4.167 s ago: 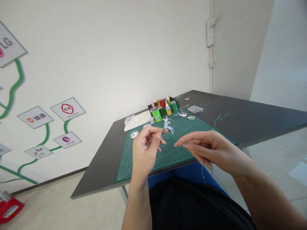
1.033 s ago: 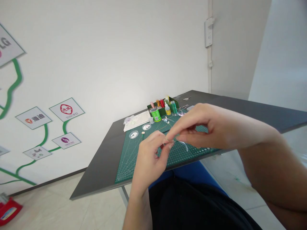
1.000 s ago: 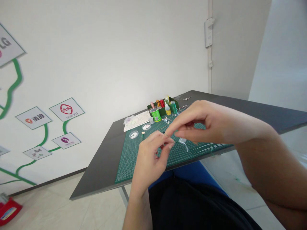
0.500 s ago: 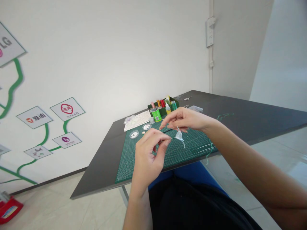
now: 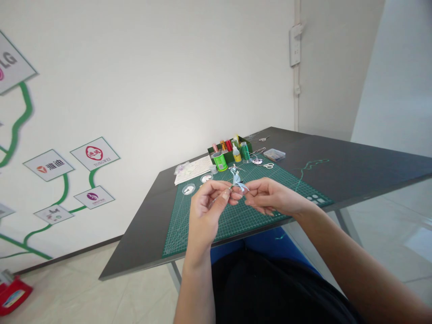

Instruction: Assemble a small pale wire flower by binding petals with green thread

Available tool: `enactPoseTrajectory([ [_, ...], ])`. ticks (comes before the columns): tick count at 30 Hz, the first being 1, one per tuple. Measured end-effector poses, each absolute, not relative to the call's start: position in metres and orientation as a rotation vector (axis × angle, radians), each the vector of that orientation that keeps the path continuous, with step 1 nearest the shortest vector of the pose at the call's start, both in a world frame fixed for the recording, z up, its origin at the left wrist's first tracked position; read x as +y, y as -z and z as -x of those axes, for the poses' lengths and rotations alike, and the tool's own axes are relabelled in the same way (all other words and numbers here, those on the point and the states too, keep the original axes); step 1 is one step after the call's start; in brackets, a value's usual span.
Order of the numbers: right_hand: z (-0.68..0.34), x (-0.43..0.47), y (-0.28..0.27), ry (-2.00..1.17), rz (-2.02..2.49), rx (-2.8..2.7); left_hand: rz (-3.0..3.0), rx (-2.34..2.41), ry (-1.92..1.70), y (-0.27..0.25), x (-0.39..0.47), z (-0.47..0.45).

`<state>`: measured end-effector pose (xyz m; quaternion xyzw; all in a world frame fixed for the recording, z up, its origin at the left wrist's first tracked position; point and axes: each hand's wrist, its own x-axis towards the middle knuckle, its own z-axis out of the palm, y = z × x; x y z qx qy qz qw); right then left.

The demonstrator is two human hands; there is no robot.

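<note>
My left hand [image 5: 207,211] pinches the thin stem of a small pale blue flower-like piece [image 5: 238,181] between thumb and fingers. Its light petals point up and to the right, above the green cutting mat [image 5: 189,229]. My right hand [image 5: 275,196] comes in from the other side with thumb and forefinger closed at the edge of the lowest petal. A thin green thread [image 5: 303,173] lies on the table right of the mat.
Behind my hands stand a green can [image 5: 220,162], a yellow glue bottle [image 5: 236,155] and a dark green box [image 5: 231,155] of spools. Scissors [image 5: 268,165], a clear plastic case [image 5: 274,155] and a round dish [image 5: 189,189] lie around the mat. White sheets [image 5: 194,169] are at back left.
My right hand has come down from above the piece to its right side, meeting the petal. My left hand has turned the piece so its petals point more upward.
</note>
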<state>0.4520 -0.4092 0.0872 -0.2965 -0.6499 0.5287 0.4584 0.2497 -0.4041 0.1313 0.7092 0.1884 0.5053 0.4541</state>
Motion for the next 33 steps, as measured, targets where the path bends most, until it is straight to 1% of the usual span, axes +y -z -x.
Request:
enactPoseTrajectory([
  [3,-0.448,-0.416,-0.074,-1.337,0.661,-1.502,-1.62,0.467,-1.24,-0.127,-0.397,-0.251],
  [7,-0.438,-0.423,-0.05,-1.386,0.461,-1.224,-1.488,0.463,-1.249,-0.124,-0.392,-0.251],
  [9,-0.434,-0.426,-0.036,-1.372,0.434,-1.106,-1.463,0.462,-1.252,-0.124,-0.391,-0.251],
  [12,-0.437,-0.428,-0.02,-1.327,0.508,-1.06,-1.454,0.463,-1.266,-0.124,-0.391,-0.249],
  [15,-0.453,-0.426,-0.013,-1.267,0.779,-1.208,-1.457,0.455,-1.293,-0.125,-0.391,-0.249],
  [17,-0.466,-0.425,-0.015,-1.118,1.095,-1.328,-1.469,0.455,-1.311,-0.126,-0.392,-0.25],
  [19,-0.475,-0.429,-0.021,-0.798,1.397,-1.36,-1.493,0.465,-1.325,-0.126,-0.394,-0.251],
  [21,-0.475,-0.437,-0.032,-0.452,1.543,-1.315,-1.522,0.475,-1.33,-0.126,-0.396,-0.253],
  [22,-0.471,-0.443,-0.039,-0.364,1.544,-1.299,-1.536,0.474,-1.327,-0.126,-0.397,-0.254],
  [24,-0.457,-0.455,-0.056,-0.389,1.426,-1.309,-1.562,0.465,-1.315,-0.125,-0.4,-0.257],
  [30,-0.409,-0.466,-0.094,-0.837,0.895,-1.425,-1.624,0.414,-1.275,-0.124,-0.408,-0.261],
  [33,-0.4,-0.461,-0.097,-0.848,0.813,-1.36,-1.672,0.418,-1.301,-0.125,-0.409,-0.26],
])
